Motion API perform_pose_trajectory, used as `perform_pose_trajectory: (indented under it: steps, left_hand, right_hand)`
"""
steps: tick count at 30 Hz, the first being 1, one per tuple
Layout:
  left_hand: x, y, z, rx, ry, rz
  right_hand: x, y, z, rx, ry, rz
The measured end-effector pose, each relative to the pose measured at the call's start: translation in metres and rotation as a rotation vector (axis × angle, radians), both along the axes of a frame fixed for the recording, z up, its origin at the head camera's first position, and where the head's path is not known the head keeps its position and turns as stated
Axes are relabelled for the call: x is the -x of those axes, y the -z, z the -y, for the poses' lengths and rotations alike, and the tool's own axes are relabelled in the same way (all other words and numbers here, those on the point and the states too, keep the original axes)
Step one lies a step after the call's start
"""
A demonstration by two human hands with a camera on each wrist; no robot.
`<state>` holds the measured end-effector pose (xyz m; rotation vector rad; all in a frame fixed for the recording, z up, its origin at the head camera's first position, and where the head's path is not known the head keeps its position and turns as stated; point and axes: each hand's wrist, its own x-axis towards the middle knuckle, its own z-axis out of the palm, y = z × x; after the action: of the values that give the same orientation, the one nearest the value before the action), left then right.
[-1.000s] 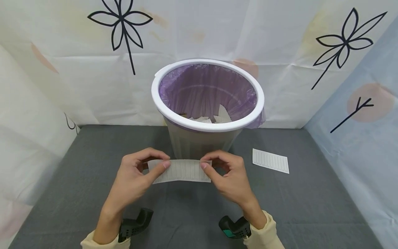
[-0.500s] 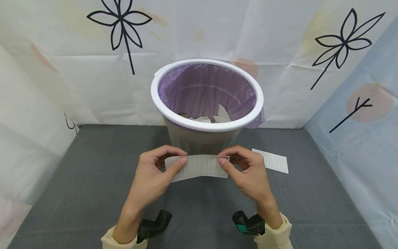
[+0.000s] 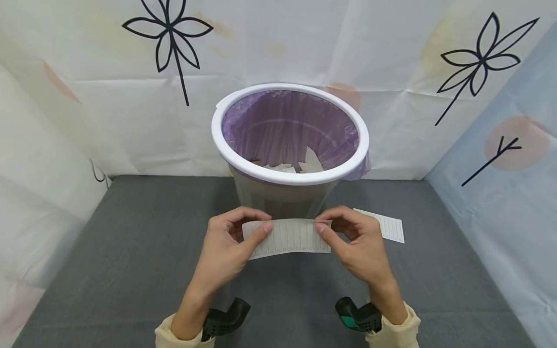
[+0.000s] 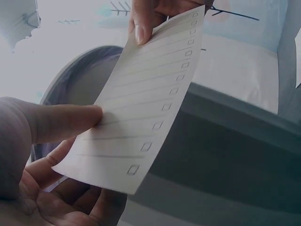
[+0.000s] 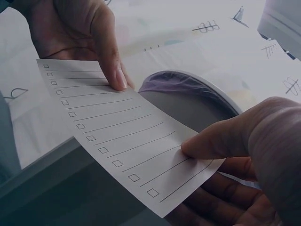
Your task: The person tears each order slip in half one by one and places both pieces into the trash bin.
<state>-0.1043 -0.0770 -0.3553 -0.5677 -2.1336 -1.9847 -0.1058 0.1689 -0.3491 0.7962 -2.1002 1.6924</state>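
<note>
A small sheet of lined checklist paper (image 3: 291, 237) is stretched between both hands in front of the bin, ruled lines and little checkboxes facing the person. My left hand (image 3: 230, 244) pinches its left end, thumb on the printed face and fingers behind. At the other end, my right hand (image 3: 359, 241) pinches it the same way. Seen from the right wrist, the paper (image 5: 117, 132) bows slightly between the two thumbs. The left wrist view shows the row of checkboxes along one long edge of the paper (image 4: 136, 108).
Behind the hands stands a bin (image 3: 278, 195) with a white rim and a purple liner (image 3: 287, 116); paper scraps (image 3: 311, 162) lie inside. A second lined sheet (image 3: 391, 227) lies on the grey table (image 3: 109, 270), partly behind the right hand. Patterned cloth (image 3: 278, 48) hangs behind.
Both hands have moved to the right with the paper between them, so it now sits in front of the bin's middle. The right hand now overlaps the sheet on the table.
</note>
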Motion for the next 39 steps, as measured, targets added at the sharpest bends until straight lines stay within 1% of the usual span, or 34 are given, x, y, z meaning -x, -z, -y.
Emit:
perform_pose_trajectory:
  steps: [2, 5, 7, 9, 12, 16, 20, 24, 32, 39]
  left_hand:
    - [-0.001, 0.001, -0.003, -0.032, 0.01, 0.016]
    - [-0.002, 0.001, -0.009, -0.054, 0.02, 0.038]
    - [-0.003, 0.001, -0.012, -0.04, 0.016, 0.05]
    - [-0.004, 0.0, -0.014, -0.005, 0.002, 0.052]
    - [-0.005, 0.0, -0.016, 0.029, -0.005, 0.056]
    - [-0.006, 0.0, -0.017, 0.033, 0.011, 0.061]
    - [-0.007, 0.0, -0.017, 0.063, 0.023, 0.036]
    - [-0.008, 0.0, -0.018, 0.095, 0.022, 0.003]
    - [-0.007, 0.001, -0.02, 0.13, 0.007, -0.054]
    - [-0.006, 0.003, -0.021, 0.12, 0.013, -0.068]
  right_hand:
    - [-0.001, 0.0, 0.0, 0.018, -0.007, -0.009]
    - [-0.001, 0.0, 0.0, 0.036, -0.024, -0.005]
    - [-0.001, 0.001, 0.0, 0.054, -0.045, 0.0]
    - [-0.001, 0.001, 0.001, 0.055, -0.056, 0.015]
    - [-0.001, 0.001, -0.001, 0.051, -0.061, 0.038]
    - [-0.002, 0.0, -0.001, 0.023, -0.064, 0.073]
    - [-0.002, 0.001, 0.002, -0.009, -0.082, 0.087]
    - [-0.002, 0.003, 0.008, -0.024, -0.087, 0.076]
    - [-0.002, 0.005, 0.017, -0.022, -0.056, 0.065]
    - [-0.001, 0.006, 0.02, -0.055, -0.019, 0.063]
